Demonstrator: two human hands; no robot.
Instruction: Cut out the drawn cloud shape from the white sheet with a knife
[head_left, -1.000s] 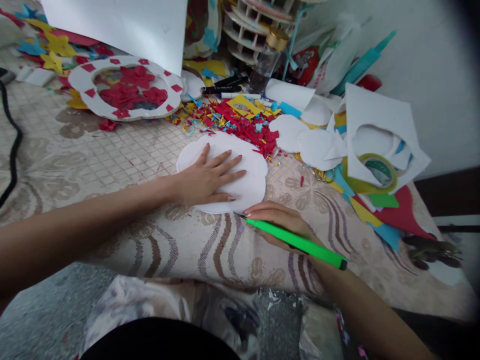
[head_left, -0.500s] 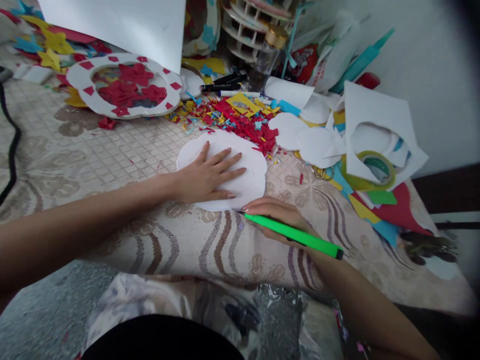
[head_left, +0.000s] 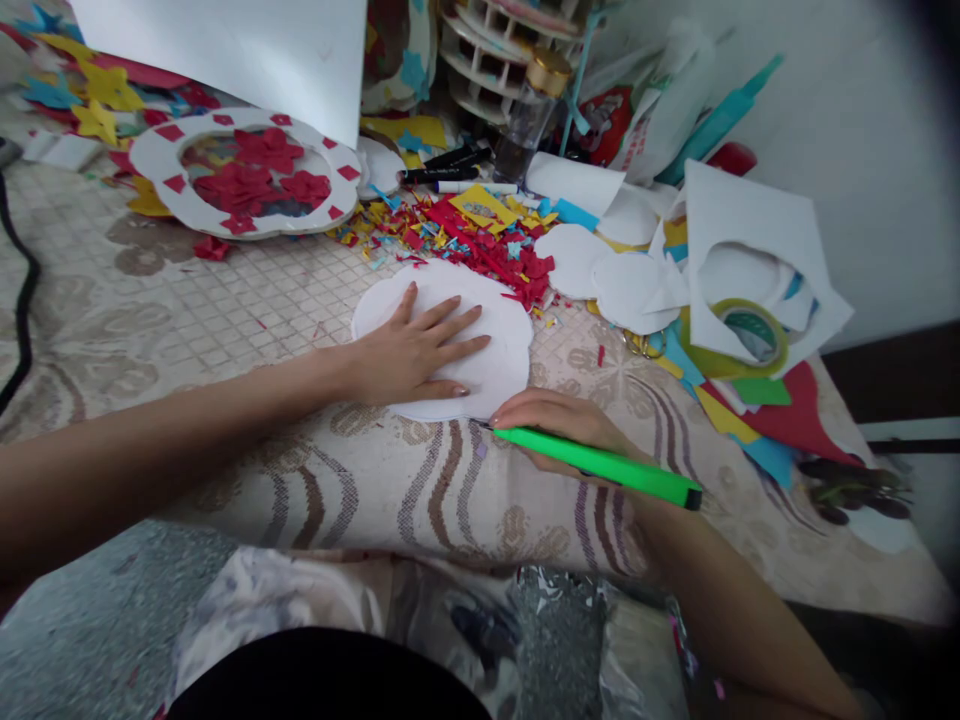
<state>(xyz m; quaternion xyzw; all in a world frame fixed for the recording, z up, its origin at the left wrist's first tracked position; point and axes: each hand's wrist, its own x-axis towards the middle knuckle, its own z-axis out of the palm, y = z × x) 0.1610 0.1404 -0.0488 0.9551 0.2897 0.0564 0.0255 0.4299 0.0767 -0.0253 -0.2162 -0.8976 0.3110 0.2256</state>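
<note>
A white scalloped piece of foam or card point(head_left: 495, 345) lies flat on the patterned tablecloth near the table's front edge. My left hand point(head_left: 420, 355) rests on it with fingers spread, pressing it down. In my right hand point(head_left: 566, 425) is a bright green craft knife point(head_left: 600, 460), held like a pen. Its thin metal tip touches or lies just beside the lower edge of the white piece; I cannot tell whether it is in the material. The fingers under the handle are partly hidden.
Coloured paper scraps point(head_left: 480, 235) lie behind the white piece. At left stands a white oval frame point(head_left: 157, 190) with red flowers. To the right are a tape roll point(head_left: 750, 340), a cut-out white sheet point(head_left: 705, 230) and dark-handled scissors point(head_left: 832, 480). A glass bottle point(head_left: 529, 110) stands behind.
My right hand has shifted slightly right, and the craft knife's back end has moved right and a little up. My left hand stays on the white piece.
</note>
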